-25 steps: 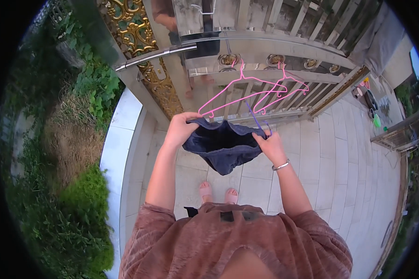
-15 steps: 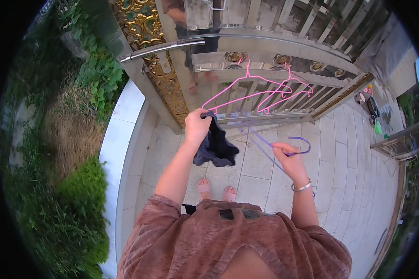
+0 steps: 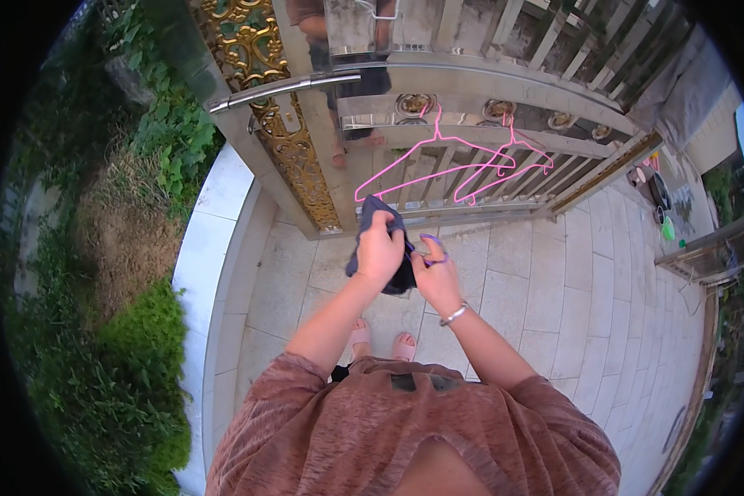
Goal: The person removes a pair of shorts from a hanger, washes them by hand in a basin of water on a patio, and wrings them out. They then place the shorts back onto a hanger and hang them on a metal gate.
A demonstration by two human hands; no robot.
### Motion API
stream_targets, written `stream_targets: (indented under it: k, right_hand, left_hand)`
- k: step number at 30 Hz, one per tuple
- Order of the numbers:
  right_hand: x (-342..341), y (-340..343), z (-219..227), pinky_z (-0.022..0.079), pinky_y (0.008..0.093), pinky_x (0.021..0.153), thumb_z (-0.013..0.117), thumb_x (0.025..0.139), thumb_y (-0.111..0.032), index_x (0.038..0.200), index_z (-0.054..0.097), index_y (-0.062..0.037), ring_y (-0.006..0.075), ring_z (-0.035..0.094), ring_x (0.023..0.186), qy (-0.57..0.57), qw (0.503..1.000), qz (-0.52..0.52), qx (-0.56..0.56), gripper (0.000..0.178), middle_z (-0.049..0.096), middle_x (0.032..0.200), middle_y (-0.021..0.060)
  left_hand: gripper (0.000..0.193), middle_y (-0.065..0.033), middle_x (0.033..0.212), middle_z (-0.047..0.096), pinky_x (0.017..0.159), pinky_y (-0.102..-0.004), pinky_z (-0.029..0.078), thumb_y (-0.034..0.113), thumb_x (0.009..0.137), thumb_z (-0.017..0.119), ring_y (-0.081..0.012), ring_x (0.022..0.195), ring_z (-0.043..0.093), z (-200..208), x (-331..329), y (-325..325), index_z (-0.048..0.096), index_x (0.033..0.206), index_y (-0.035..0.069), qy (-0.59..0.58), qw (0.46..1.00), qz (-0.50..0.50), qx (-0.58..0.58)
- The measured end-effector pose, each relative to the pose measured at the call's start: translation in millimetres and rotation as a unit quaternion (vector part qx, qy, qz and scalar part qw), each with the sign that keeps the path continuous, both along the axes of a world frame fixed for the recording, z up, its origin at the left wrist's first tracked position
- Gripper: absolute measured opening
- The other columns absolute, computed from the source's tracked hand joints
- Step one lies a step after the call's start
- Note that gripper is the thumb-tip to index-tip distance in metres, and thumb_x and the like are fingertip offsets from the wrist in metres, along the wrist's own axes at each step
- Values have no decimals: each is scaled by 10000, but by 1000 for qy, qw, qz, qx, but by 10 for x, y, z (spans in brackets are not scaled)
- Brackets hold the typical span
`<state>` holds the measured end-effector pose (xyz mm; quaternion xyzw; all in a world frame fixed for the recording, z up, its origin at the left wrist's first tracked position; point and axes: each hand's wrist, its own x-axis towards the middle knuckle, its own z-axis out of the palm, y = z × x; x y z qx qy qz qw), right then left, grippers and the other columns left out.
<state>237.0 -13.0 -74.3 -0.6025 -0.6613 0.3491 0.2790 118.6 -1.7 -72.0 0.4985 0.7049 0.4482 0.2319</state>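
My left hand (image 3: pixel 380 252) is closed on a dark navy garment (image 3: pixel 378 209), small and soft, held up in front of me. Close beside it, my right hand (image 3: pixel 436 279) grips a purple hanger (image 3: pixel 435 240) near its hook. Most of the hanger is hidden by the garment and my fingers; its lower part seems to be at or inside the cloth, but I cannot tell exactly. Beyond my hands, two pink hangers (image 3: pixel 438 138) hang bare on the metal gate (image 3: pixel 471 83).
A gold scrollwork panel (image 3: pixel 296 157) and a long metal handle (image 3: pixel 285 89) are on the gate's left. A white ledge (image 3: pixel 211 223) borders green plants (image 3: pixel 145 364). Pale tiles (image 3: pixel 546 331) cover the ground; a green item (image 3: pixel 668 229) and dark basins lie far right.
My right hand has moved left with the purple hanger, up to the garment. My left hand has shifted slightly right and down, and the garment is bunched between both hands.
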Motion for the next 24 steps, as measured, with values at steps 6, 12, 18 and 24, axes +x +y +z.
stream_targets:
  k: [6, 12, 18, 24]
  right_hand:
    - [181, 412, -259, 379, 273, 406, 508, 729, -107, 921, 567, 9, 130, 494, 457, 196, 959, -63, -193, 232, 551, 593, 24]
    - [347, 350, 476, 175, 185, 289, 504, 792, -116, 861, 527, -61, 16, 288, 343, 392, 879, -123, -244, 91, 377, 490, -61]
    - [414, 364, 891, 162, 190, 284, 441, 817, -98, 806, 491, -71, 23, 250, 333, 474, 845, -39, -243, 58, 331, 465, -58]
    - [316, 444, 1051, 161, 194, 281, 405, 810, -66, 765, 462, -69, 32, 248, 327, 478, 844, -47, -240, 73, 327, 464, -49]
  left_hand:
    - [261, -205, 709, 567, 579, -417, 439, 99, 747, 539, -383, 665, 561, 61, 136, -240, 410, 970, 54, -61, 994, -86, -5]
    - [255, -129, 873, 512, 631, -394, 437, 108, 690, 605, -325, 793, 530, -242, 175, -447, 458, 887, 41, 143, 978, -145, 48]
    - [305, -130, 852, 480, 692, -371, 435, 88, 622, 618, -321, 836, 473, -604, 66, -356, 459, 879, 54, 145, 986, -80, 7]
    - [282, -162, 749, 586, 636, -391, 455, 252, 649, 595, -324, 700, 565, -566, 74, -461, 534, 785, 12, 127, 948, -157, -248]
